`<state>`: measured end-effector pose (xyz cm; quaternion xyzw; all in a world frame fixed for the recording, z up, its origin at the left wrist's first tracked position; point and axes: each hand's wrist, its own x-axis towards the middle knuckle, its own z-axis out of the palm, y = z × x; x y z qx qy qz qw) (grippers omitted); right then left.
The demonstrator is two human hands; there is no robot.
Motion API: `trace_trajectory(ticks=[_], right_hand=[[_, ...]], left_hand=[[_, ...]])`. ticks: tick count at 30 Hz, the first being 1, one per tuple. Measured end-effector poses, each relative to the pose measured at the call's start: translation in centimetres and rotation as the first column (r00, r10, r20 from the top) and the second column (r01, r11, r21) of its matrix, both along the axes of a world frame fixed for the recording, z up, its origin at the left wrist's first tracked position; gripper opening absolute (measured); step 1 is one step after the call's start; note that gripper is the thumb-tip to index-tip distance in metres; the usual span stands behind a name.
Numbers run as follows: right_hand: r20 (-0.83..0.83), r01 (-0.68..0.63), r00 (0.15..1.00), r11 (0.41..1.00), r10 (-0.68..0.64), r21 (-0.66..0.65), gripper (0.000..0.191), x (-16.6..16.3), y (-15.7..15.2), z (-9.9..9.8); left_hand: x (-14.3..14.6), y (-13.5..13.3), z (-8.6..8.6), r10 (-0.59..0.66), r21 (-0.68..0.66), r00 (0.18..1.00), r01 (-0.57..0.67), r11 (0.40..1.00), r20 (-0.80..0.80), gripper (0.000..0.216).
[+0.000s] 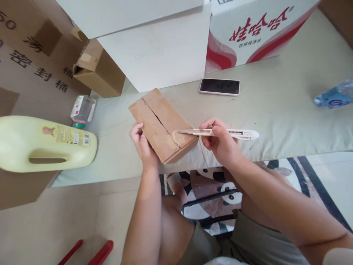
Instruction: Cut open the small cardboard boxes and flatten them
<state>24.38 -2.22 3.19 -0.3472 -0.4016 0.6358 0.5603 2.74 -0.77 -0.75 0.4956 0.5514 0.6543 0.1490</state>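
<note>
Left edge is cutting off the yellow jug (48, 143); its label (73, 136) is showing print too small to read. Right edge is cropping the water bottle (336, 96). The right hand (222, 145) is covering part of the utility knife (249, 135). The small carton (162, 125) is hiding some fingers of the left hand (145, 149). Bottom edge is cutting two red bars (100, 254).

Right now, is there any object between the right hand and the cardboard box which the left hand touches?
Only the cutter, held in the right hand, bridges the gap, its blade over the cardboard box. Nothing else visible intervenes; the left hand is at the box's left side, apart from the blade.
</note>
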Motion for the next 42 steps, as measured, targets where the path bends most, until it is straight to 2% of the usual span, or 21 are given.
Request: trace_trajectory(ticks=[14,20,28,42], right_hand=[[0.049,-0.008,0.999,1.0,0.009,-0.017,0.018,0.16,-0.01,-0.26],[0.044,-0.013,0.999,1.0,0.014,-0.02,0.018,0.15,-0.04,-0.39],[0.036,-0.022,0.999,0.999,0.023,-0.032,0.022,0.08,-0.08,-0.67],[0.059,-0.044,0.997,0.999,0.046,-0.029,0.026,0.08,-0.23,-0.7]], left_hand=[[0.36,-0.11,0.43,0.008,-0.02,1.0,-0.008,1.0,0.018,0.036],[0.09,0.04,0.01,0.0,0.016,1.0,0.0,1.0,0.011,0.038],[-0.16,0.09,-0.5,-0.027,-0.001,1.0,0.027,1.0,0.012,0.042],[0.14,0.0,0.06,-0.018,0.007,1.0,0.018,1.0,0.01,0.04]])
